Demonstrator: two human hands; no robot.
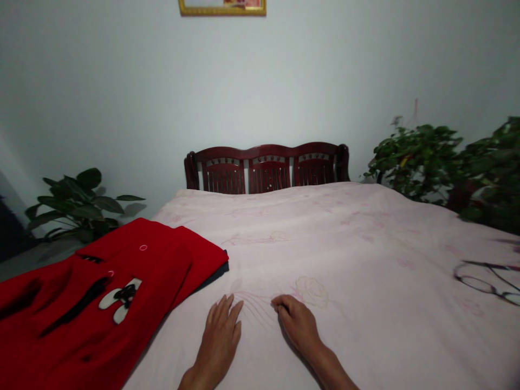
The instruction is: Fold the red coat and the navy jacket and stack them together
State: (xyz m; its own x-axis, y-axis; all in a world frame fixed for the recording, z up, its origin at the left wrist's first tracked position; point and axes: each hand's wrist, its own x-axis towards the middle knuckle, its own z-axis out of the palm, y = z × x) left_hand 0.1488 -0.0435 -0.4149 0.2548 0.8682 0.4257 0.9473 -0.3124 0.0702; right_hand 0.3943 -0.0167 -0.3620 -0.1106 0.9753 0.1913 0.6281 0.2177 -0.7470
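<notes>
Pink bedsheet: left hand lies flat and open, right hand curls, empty. A careless tug may wrinkle it toward the red garment.

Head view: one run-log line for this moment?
left hand: flat on pale pink bedsheet | right hand: resting on sheet | folded red fabric garment: left, untouched

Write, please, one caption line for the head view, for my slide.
Both hands, left hand flat and right hand curled, rest on a pink bedsheet beside a folded red garment.

Left hand flat, right hand curled
</notes>
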